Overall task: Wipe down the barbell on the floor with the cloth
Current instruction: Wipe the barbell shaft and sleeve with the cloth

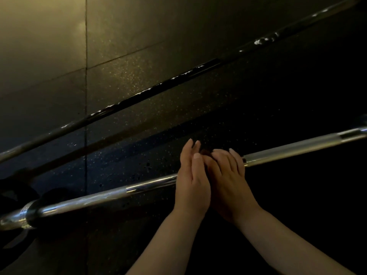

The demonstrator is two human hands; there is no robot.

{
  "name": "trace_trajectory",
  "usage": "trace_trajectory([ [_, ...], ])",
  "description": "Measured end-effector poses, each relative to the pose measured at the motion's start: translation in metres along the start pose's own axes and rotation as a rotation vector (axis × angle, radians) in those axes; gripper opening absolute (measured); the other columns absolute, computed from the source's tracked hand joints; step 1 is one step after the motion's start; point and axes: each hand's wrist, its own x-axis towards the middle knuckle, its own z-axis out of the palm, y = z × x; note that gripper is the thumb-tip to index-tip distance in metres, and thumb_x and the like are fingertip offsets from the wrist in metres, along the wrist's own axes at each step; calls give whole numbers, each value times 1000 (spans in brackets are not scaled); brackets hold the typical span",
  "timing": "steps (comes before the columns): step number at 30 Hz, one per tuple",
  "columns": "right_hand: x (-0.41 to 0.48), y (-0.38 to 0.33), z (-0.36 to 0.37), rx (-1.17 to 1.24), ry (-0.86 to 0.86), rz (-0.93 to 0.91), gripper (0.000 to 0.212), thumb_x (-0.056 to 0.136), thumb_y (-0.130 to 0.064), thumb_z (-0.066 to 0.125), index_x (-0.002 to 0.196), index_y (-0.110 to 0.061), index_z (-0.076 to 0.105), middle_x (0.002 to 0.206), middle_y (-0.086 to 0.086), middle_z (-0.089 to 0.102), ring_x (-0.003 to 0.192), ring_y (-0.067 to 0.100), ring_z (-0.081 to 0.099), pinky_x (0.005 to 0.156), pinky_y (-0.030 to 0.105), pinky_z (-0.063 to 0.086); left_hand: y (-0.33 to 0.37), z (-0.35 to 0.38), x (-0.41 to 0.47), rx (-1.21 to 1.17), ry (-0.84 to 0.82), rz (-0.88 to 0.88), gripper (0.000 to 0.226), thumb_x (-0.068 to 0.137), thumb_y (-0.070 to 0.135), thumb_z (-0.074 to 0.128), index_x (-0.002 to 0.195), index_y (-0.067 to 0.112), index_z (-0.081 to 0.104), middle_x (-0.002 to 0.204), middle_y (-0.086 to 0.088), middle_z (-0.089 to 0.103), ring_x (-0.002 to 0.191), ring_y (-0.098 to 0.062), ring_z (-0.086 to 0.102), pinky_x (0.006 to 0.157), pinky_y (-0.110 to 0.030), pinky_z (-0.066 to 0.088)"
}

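The chrome barbell (111, 195) lies on the dark floor, slanting from the lower left up to the right edge. Both hands are over its middle. My right hand (228, 175) curls over the shaft, fingers wrapped down on it. A small dark brownish patch of cloth (205, 152) shows just past its fingers; the rest is hidden under the hand. My left hand (191, 175) stands on edge with straight fingers, pressed against the right hand's side, and holds nothing that I can see.
A second, darker barbell (151, 91) lies further off, roughly parallel. A black collar (32, 214) sits on the near bar at the lower left, with dark weight plates (14, 193) beside it. The speckled floor (123, 76) is dim, brighter at the top left.
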Motion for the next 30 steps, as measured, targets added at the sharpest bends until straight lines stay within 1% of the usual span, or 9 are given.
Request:
trace_trajectory([
  [2,2,16,-8,-8,54,53,45,90,-35,50,129,-12,54,128,11,57,131,30,50,121,52,24,-7,2,3,113,4,29,49,98,44,33,147,38,35,143,24,47,128,9,43,112,-27,34],
  [5,2,57,-26,5,250,333,37,98,-25,37,122,-13,62,126,11,58,128,31,52,123,53,20,-18,6,8,274,24,55,44,94,44,37,138,40,46,133,24,54,120,-6,54,106,-42,44],
  [8,0,67,-37,62,319,525,36,101,-28,38,124,-15,63,130,8,55,133,29,47,126,52,7,-22,17,9,551,46,140,35,98,35,44,131,34,55,123,19,59,114,-11,55,106,-38,42],
  [14,-15,76,-30,4,149,132,30,102,-34,43,123,-18,58,125,5,56,123,26,56,124,56,18,-24,29,12,992,37,259,54,96,50,15,122,36,61,130,20,59,132,-2,42,119,-38,18],
  [19,-16,95,-34,163,385,535,31,102,-29,42,129,-17,53,136,5,42,135,26,39,115,64,31,-21,42,13,1053,29,255,48,102,43,21,116,30,65,129,12,62,136,-9,42,121,-42,17],
  [23,-25,91,-26,42,217,136,31,103,-32,48,130,-21,55,131,6,52,128,27,52,121,57,26,-2,59,16,1175,-122,262,31,104,40,34,118,33,61,123,14,63,123,-6,52,116,-33,21],
  [25,-26,118,-36,-37,176,57,33,102,-33,47,132,-22,56,127,6,56,123,24,55,122,54,26,5,62,20,1225,-190,282,32,103,44,30,116,37,59,117,18,64,114,-1,55,114,-31,24],
  [27,-28,144,-44,-4,274,221,34,102,-30,44,131,-18,58,127,9,55,124,27,53,122,55,26,8,65,22,1232,-203,285,35,102,46,26,109,38,59,106,19,65,103,1,57,112,-31,28],
  [30,-30,140,-44,174,438,564,35,105,-26,40,135,-14,55,144,9,39,142,28,35,117,59,34,10,75,25,1184,-198,249,34,102,44,28,105,36,60,99,17,65,95,-3,59,104,-29,38],
])
